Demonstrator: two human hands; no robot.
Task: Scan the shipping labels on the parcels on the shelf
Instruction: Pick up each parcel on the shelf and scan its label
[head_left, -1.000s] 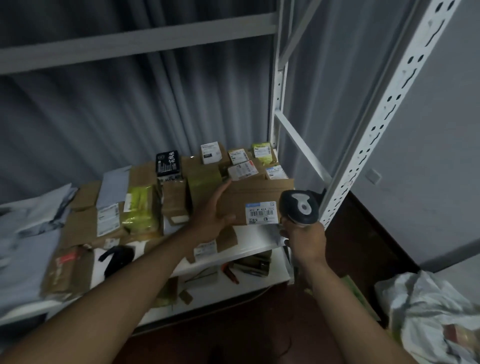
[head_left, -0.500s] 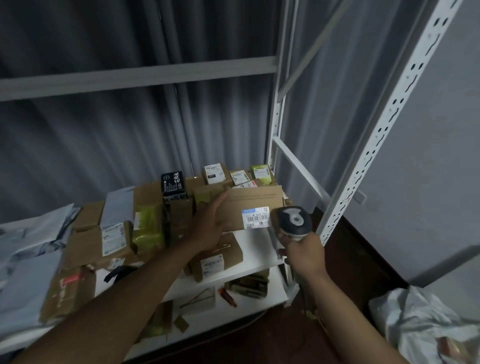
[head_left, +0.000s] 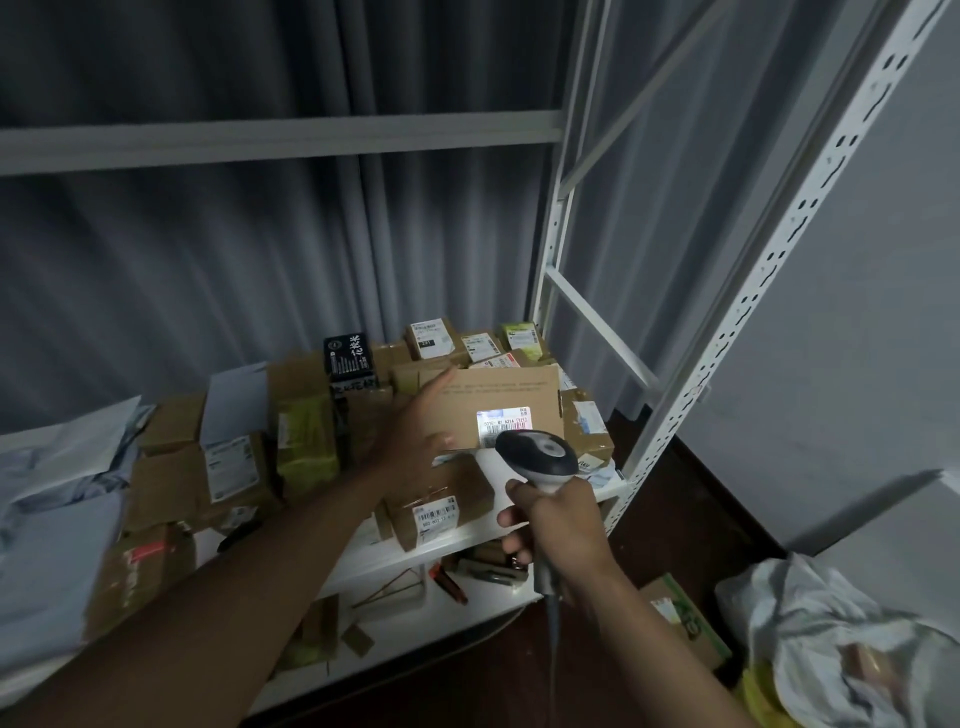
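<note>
The left hand (head_left: 415, 441) props the box (head_left: 498, 400) with straight fingers; its label (head_left: 504, 425) faces the scanner (head_left: 537, 457). The right hand (head_left: 556, 525) grips the scanner just below the lit label; that hand is nearer.

Legible markings, shelf parcels
Label (head_left: 434, 340) on rear box (head_left: 441, 338) read "231"; other labels' print was too blurred to read.

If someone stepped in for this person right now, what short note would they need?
Left hand: fingers straight, propping the wide brown cardboard box upright on the white metal shelf.
Right hand: grips the grey handheld barcode scanner, aimed at that box's white shipping label, which is lit.
Done: cannot tell which labels have registered.
Left: the other labelled parcels, such as the small brown box in front.
</note>
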